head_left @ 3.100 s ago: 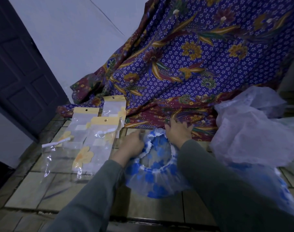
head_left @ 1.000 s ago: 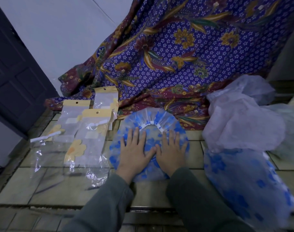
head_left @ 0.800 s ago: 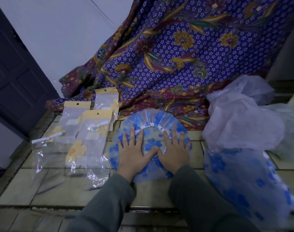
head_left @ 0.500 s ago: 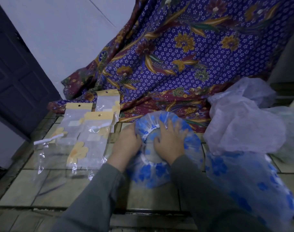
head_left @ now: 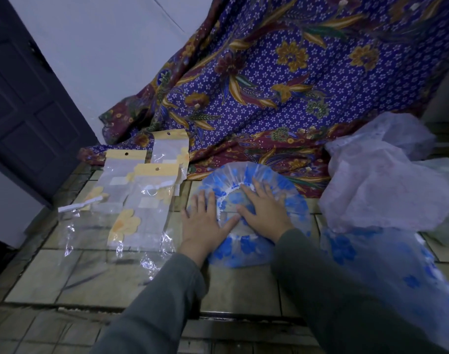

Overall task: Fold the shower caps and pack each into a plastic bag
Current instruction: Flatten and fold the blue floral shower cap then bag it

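A clear shower cap with blue flowers (head_left: 246,247) lies spread flat on the tiled floor, its white elastic rim facing up. My left hand (head_left: 201,226) presses flat on its left side with straight fingers. My right hand (head_left: 265,213) lies flat over its middle, fingers spread. To the left lie three clear plastic bags with yellow headers and yellow flower prints (head_left: 141,200). More blue-flowered caps (head_left: 387,272) are heaped at the right.
A large purple batik cloth (head_left: 282,80) hangs down to the floor behind the cap. A pile of whitish translucent caps or bags (head_left: 379,185) sits at the right. A dark door (head_left: 26,98) stands at the left, beside a white wall.
My hands had gathered at the cap's rim half a second ago. Now both lie flat again, the left moved out to the cap's left side, and the cap is spread wider.
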Available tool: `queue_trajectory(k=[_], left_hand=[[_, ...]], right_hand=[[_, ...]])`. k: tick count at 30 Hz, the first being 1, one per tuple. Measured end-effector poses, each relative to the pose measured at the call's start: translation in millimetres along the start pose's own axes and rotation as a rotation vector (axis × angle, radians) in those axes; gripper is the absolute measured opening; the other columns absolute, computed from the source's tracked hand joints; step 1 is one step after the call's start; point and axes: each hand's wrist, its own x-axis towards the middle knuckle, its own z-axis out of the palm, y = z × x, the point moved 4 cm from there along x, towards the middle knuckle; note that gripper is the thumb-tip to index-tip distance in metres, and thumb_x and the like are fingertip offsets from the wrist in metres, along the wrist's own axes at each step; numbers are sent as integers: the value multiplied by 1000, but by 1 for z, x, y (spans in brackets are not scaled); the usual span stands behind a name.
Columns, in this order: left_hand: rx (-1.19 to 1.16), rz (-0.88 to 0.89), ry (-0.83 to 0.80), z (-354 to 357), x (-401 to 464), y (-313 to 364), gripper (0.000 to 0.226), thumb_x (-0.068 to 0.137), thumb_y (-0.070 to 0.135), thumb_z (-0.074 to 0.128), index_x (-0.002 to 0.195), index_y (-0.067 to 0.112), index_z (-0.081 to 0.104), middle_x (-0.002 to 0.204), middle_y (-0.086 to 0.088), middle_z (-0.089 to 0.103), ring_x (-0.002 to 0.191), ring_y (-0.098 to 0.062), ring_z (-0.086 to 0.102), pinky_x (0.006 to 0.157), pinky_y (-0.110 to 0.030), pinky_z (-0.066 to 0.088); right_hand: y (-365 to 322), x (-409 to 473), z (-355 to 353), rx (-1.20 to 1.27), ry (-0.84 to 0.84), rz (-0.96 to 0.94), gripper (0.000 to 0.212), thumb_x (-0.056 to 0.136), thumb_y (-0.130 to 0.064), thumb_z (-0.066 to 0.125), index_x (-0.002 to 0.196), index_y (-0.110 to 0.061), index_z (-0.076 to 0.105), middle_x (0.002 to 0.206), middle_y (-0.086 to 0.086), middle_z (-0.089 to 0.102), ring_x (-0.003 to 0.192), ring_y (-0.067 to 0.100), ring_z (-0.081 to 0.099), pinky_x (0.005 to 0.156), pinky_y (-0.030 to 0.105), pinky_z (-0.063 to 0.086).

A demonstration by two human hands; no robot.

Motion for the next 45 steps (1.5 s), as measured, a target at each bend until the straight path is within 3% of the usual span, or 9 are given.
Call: queue_trajectory(k=[3, 10, 24, 28, 31, 37, 40, 42, 45], left_hand=[[-6, 19, 120, -14, -10, 8, 86, 88, 70, 17, 152, 15, 2, 159, -10, -7, 146, -27, -9, 116, -47, 1], [-2, 31, 56, 19, -44, 14, 110, 63, 85, -5, 152, 21, -5, 159, -2, -11, 146, -26, -6, 116, -48, 5], [-89, 52, 35, 14, -31, 2, 94, 78, 81, 32, 151, 32, -1, 160, -1, -8, 146, -24, -6, 116, -48, 4], [-121, 64, 130, 3, -26, -6, 86, 82, 70, 46, 150, 28, 14, 159, -2, 12, 145, -27, 10, 113, -50, 16], [-180, 69, 180, 1, -20, -8, 76, 79, 63, 56, 140, 23, 35, 147, -1, 37, 138, -27, 27, 110, -48, 28], [-378, 149, 179, -4, -15, -16, 44, 82, 61, 57, 108, 25, 65, 141, -4, 47, 134, -21, 35, 110, -42, 29], [-458, 277, 145, -15, -30, -17, 54, 74, 81, 39, 101, 41, 65, 143, 6, 45, 135, -16, 35, 111, -49, 25], [-404, 348, 112, -22, -36, -19, 61, 64, 86, 46, 104, 44, 64, 141, 12, 47, 133, -12, 36, 112, -43, 25], [-291, 373, 97, -35, -36, -17, 47, 76, 59, 60, 112, 29, 65, 119, 5, 63, 113, -17, 56, 89, -25, 37]], right_hand=[[-3, -29, -11, 9, 141, 92, 55, 96, -49, 36, 148, -31, 25, 160, -3, 6, 146, 26, 0, 111, 61, 6], [8, -72, 16, -43, 11, 212, 63, 96, -53, 29, 151, -31, 10, 160, 0, -10, 145, 28, -13, 112, 58, -1], [17, -73, 12, 61, -47, 124, 74, 87, -72, 28, 149, -40, 3, 158, -6, -16, 145, 22, -18, 112, 56, -9], [11, -88, 0, 344, -55, -56, 82, 68, -68, 67, 139, -46, 34, 158, -18, -1, 145, 9, -8, 115, 51, -8], [11, -91, -5, 307, -110, -127, 80, 53, -66, 79, 126, -48, 50, 156, -20, 12, 145, 8, 0, 115, 53, -5], [14, -89, -4, 227, -11, -195, 18, 84, -44, 63, 101, -40, 68, 144, -20, 41, 143, 13, 19, 113, 48, 16], [15, -81, -7, 295, 136, -134, 15, 89, -30, 59, 95, -27, 72, 124, -13, 62, 126, 15, 49, 102, 34, 36], [13, -75, -15, 422, 204, -1, 17, 91, -31, 56, 94, -23, 70, 104, -6, 71, 103, 15, 62, 88, 30, 46], [11, -66, -22, 536, 167, 127, 25, 91, -47, 51, 88, -24, 63, 85, -8, 66, 86, 15, 61, 77, 34, 49]])
